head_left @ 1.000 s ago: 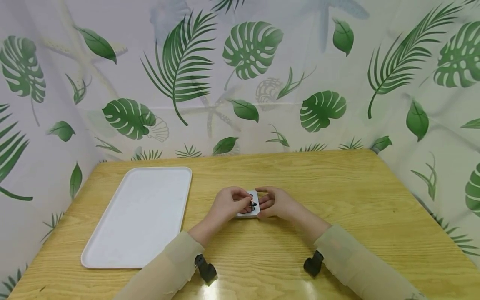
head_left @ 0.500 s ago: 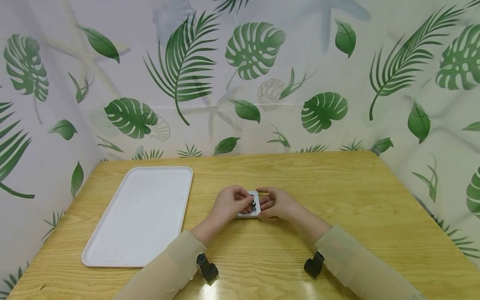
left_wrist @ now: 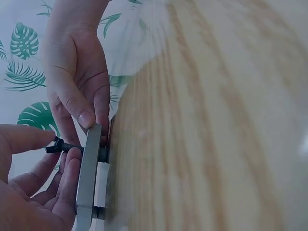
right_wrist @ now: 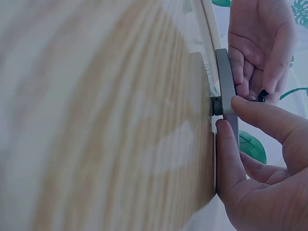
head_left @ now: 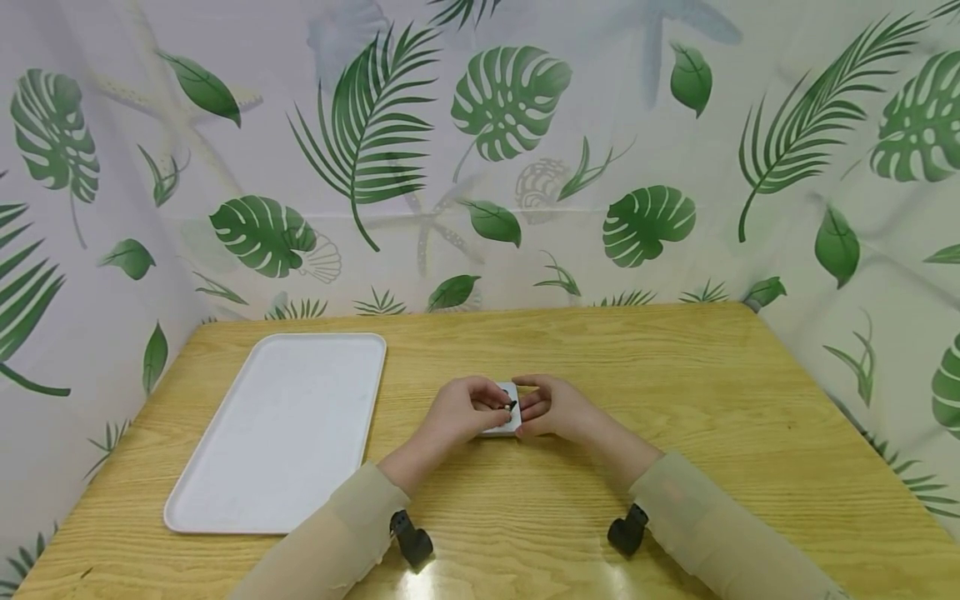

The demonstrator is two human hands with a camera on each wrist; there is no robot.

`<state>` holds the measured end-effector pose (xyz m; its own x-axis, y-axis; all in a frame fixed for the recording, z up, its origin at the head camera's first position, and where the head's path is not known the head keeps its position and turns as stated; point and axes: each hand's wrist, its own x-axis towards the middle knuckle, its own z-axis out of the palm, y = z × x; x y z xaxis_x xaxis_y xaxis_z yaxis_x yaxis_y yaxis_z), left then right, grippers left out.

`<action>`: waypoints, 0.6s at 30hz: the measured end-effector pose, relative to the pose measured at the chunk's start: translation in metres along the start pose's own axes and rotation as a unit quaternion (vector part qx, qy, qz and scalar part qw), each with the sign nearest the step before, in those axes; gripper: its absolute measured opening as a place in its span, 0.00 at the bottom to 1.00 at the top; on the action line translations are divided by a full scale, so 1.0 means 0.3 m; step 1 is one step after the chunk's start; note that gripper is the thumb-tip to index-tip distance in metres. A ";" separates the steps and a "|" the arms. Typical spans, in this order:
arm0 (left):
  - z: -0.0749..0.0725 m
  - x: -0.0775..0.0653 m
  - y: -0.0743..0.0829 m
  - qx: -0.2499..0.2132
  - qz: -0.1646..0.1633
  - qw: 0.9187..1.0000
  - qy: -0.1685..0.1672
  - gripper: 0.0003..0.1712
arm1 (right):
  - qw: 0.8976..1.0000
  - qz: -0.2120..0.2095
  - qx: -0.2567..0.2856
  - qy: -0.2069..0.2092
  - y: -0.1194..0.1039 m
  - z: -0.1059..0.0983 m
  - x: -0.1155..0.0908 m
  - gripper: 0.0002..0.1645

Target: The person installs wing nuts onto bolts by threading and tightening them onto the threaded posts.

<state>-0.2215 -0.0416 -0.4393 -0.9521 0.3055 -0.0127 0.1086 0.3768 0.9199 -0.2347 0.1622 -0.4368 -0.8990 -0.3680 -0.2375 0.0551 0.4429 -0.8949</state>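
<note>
A flat grey metal plate (left_wrist: 88,173) with holes stands slightly above the wooden table on short dark bolt ends (left_wrist: 103,155). Out of its upper face rises a dark wing screw (left_wrist: 58,146) with a threaded shank. My left hand (head_left: 459,414) pinches the screw's head between thumb and index finger, its other fingers bent beside the plate. On the opposite side, my right hand (head_left: 561,408) grips the plate's edge, thumb on top and a finger below, as the right wrist view shows. From the head view, my left fingers cover much of the plate and screw.
A white rectangular tray (head_left: 273,532) lies on the table to the left, beyond my left forearm. The wooden table (head_left: 675,367) ends at a leaf-printed cloth (head_left: 555,233) at the back and sides. Black cameras are strapped to both sleeves.
My left thumb and index finger have shifted around the wing screw's head, which now points another way. The right hand and the plate have stayed almost in place.
</note>
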 end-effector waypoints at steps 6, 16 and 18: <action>0.002 -0.004 0.003 -0.016 -0.008 1.000 -0.001 0.08 | 1.000 0.004 -0.002 0.004 -0.002 0.002 -0.002 0.49; 0.009 0.011 -0.007 -0.063 -0.025 0.998 0.014 0.07 | 1.000 0.016 0.003 0.000 0.009 0.000 0.007 0.50; 0.010 0.016 -0.007 -0.067 -0.027 0.997 0.019 0.06 | 1.000 0.017 0.007 0.000 0.008 -0.001 0.008 0.50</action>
<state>-0.2255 -0.0383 -0.4426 -0.9659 0.2537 -0.0520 0.0195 0.2715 0.9622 -0.2367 0.1627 -0.4394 -0.8968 -0.3520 -0.2680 0.0924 0.4433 -0.8916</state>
